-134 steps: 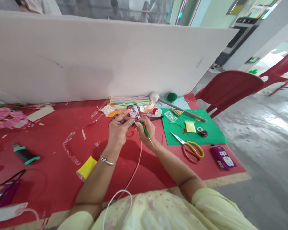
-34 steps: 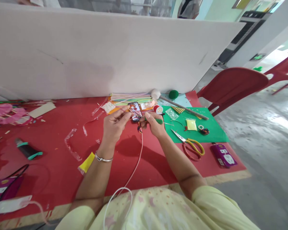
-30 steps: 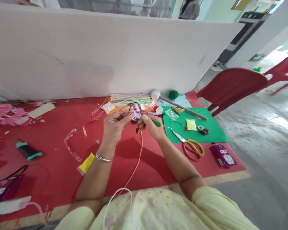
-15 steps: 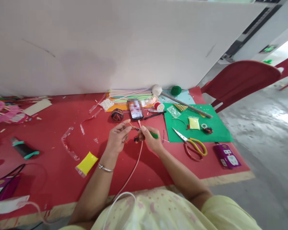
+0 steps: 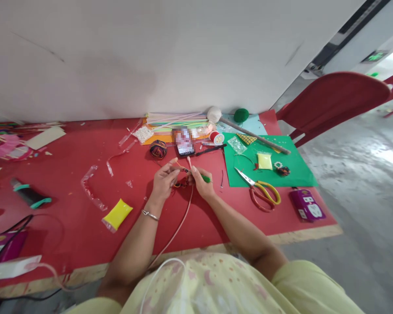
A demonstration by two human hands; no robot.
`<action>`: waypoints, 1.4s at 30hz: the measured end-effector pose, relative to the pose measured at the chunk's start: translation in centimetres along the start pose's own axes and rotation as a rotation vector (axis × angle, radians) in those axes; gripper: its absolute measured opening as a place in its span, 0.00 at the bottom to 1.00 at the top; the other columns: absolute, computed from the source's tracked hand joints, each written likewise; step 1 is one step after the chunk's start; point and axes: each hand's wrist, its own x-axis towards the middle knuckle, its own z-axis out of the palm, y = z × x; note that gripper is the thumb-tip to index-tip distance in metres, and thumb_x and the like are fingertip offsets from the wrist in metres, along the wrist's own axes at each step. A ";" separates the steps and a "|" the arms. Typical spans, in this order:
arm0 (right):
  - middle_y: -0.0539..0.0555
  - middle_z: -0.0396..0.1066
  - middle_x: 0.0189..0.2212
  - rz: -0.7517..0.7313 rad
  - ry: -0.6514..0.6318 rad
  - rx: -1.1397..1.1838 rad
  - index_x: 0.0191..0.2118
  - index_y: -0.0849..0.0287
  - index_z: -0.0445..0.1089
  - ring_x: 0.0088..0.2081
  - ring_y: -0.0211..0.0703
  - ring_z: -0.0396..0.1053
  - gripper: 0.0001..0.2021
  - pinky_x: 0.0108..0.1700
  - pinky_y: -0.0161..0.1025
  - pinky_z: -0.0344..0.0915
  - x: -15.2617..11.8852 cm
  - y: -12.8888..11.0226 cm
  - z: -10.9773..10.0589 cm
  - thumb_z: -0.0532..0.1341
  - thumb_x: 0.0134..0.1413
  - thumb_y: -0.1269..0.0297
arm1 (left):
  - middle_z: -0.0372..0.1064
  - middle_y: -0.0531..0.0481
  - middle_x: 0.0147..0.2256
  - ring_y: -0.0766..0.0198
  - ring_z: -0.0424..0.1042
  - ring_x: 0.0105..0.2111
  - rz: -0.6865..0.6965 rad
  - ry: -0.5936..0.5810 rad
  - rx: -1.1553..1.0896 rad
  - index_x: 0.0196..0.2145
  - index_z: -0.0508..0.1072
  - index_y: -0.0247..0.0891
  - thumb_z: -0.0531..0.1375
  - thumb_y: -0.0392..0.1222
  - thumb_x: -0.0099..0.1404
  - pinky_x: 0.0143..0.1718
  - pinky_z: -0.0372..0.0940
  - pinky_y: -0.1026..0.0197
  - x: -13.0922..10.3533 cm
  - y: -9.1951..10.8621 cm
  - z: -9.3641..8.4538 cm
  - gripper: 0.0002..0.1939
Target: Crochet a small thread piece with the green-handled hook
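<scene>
My left hand (image 5: pixel 163 181) pinches multicoloured yarn, with a strand stretched taut from its raised index finger. Opposite it, my right hand (image 5: pixel 201 183) grips a crochet hook by its green handle (image 5: pixel 206 179). The two hands nearly meet, and a small dark piece of multicoloured yarn work (image 5: pixel 180 185) hangs between them; its loops are too small to make out. Just beyond the fingers lies a ball of multicoloured yarn (image 5: pixel 158 149). A phone (image 5: pixel 184 146) with a lit screen lies ahead, and its pink cable (image 5: pixel 180 226) runs beneath my right hand.
Scissors (image 5: pixel 260 189) lie right of my hands, partly on a green sheet (image 5: pixel 301 172). A purple box (image 5: pixel 307 205) sits at the right edge. To the left are a yellow packet (image 5: pixel 118 214) and a black-and-teal tool (image 5: pixel 29 195). A white wall (image 5: pixel 118 56) stands behind the red table.
My left hand has shifted slightly right, and the yarn work between the hands shows more. The right hand still grips the hook, turned a little. The whole view has shifted slightly.
</scene>
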 end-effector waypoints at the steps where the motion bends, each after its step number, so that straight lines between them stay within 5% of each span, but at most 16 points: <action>1: 0.50 0.70 0.20 -0.001 0.004 -0.006 0.29 0.60 0.77 0.21 0.35 0.66 0.27 0.25 0.33 0.67 0.2 0.1 0.0 0.65 0.54 0.36 | 0.80 0.47 0.35 0.79 0.51 0.16 -0.006 -0.005 -0.006 0.55 0.78 0.37 0.73 0.41 0.52 0.19 0.46 0.67 0.2 -0.2 -0.1 0.31; 42: 0.49 0.69 0.20 -0.015 -0.013 -0.009 0.29 0.60 0.77 0.20 0.34 0.64 0.28 0.23 0.34 0.63 0.6 0.6 -0.1 0.65 0.53 0.35 | 0.80 0.47 0.38 0.80 0.53 0.15 0.059 0.027 -0.149 0.48 0.81 0.38 0.75 0.36 0.48 0.15 0.45 0.70 1.0 -1.8 -0.3 0.27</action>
